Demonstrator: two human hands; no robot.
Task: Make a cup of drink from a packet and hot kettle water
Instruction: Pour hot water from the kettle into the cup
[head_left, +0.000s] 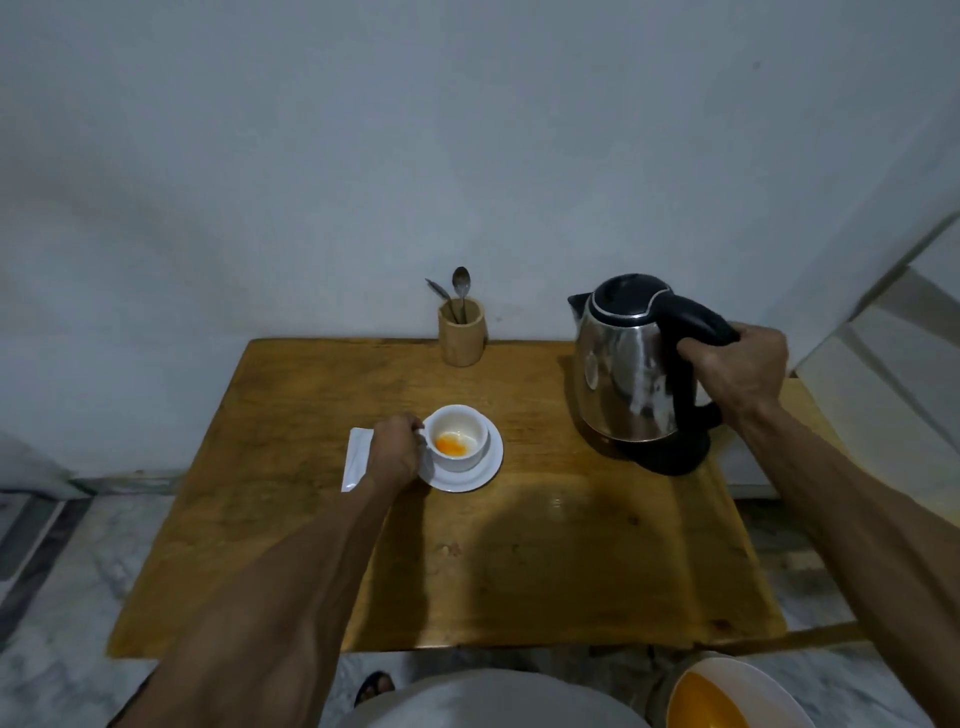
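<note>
Kettle (631, 364) handle inside right grip (737, 364)

right hand (737, 366) gripping kettle (631, 369) handle; left hand (395, 452) at cup (460, 439).

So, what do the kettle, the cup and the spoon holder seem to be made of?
Kettle: polished metal body, likely stainless steel, since it mirrors the room; its lid, handle and base look like matte black plastic.
Cup: glossy white, probably ceramic, with a thick rim and soft highlights, like its saucer.
Spoon holder: pale brown and matte, seemingly wood or bamboo; the grain is too blurred to tell.
</note>
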